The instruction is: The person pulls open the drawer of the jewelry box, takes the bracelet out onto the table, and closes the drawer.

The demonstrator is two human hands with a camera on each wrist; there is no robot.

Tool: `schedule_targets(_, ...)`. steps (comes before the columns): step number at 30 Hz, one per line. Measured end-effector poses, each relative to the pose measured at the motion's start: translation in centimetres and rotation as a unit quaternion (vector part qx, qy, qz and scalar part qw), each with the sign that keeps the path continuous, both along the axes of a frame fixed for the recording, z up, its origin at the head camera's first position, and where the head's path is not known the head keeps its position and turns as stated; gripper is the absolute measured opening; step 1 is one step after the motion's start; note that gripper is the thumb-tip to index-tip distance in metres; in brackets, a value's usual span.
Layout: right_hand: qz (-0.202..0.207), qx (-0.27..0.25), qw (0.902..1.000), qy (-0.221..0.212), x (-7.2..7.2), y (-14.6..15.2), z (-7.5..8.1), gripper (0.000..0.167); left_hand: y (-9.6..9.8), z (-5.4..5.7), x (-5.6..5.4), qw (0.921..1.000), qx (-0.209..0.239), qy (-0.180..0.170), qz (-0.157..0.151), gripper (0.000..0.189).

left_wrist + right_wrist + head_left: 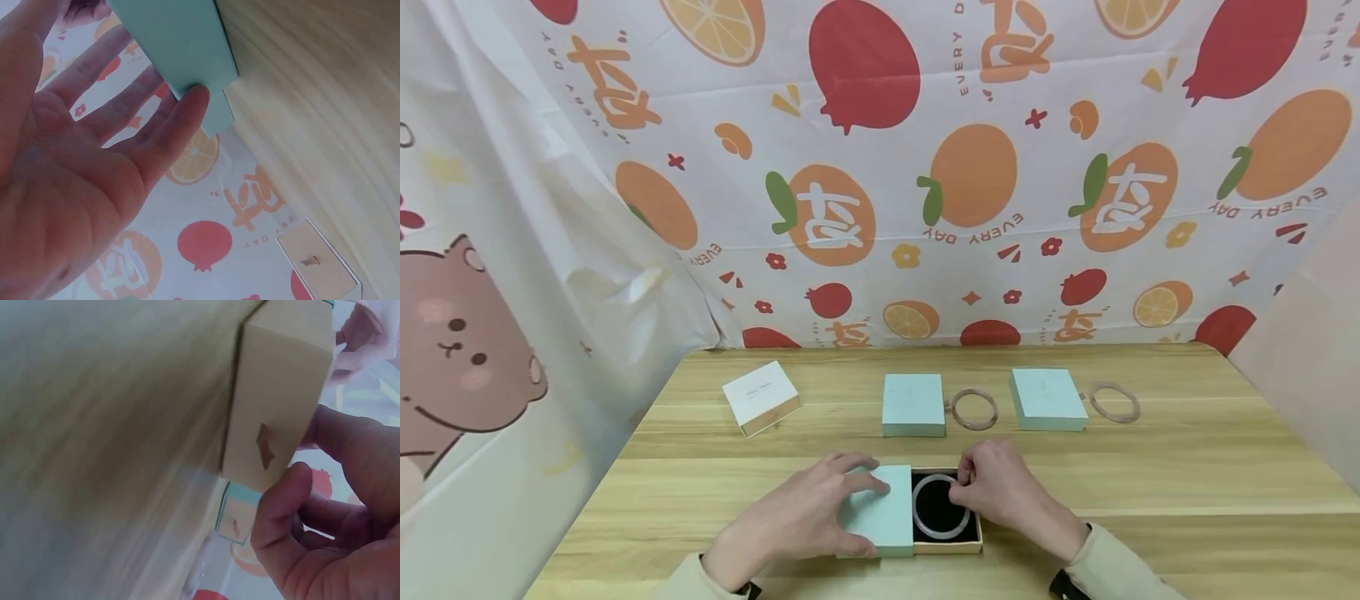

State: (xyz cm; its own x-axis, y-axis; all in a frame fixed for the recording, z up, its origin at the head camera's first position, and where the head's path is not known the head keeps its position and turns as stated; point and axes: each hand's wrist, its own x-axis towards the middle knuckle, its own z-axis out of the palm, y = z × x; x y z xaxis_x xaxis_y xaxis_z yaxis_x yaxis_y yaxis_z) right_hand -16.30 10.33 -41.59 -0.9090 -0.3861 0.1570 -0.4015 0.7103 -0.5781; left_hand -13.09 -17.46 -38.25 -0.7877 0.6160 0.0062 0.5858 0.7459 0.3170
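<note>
A mint-green sliding gift box [886, 527] lies near the front of the table with its drawer [946, 547] pulled out to the right. Inside the drawer, on black lining, is a pale translucent bangle [919, 512]. My left hand [808, 508] spans the green sleeve and grips it, thumb at the near side and fingers over the top and far side. My right hand [1003, 487] is at the drawer's right end, thumb and forefinger pinching the bangle's right edge. In the right wrist view, the drawer's end wall [275, 400] with a small ribbon tab hides the bangle.
Behind stand two closed mint boxes, one in the middle [913, 402] and one at right [1048, 398]. Beside each lies a bangle, the middle one [956, 414] and the right one [1133, 414]. A white box [762, 396] sits at back left. A fruit-print curtain [880, 183] hangs behind the table.
</note>
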Motion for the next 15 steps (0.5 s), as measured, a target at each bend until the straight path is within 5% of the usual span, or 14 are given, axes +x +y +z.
schedule_targets(15, -0.058, -0.081, 0.9920, -0.078, -0.71, 0.11, 0.69, 0.010, -1.06, 0.02, -0.58, 0.9993, 0.018, -0.031, 0.012, 0.057)
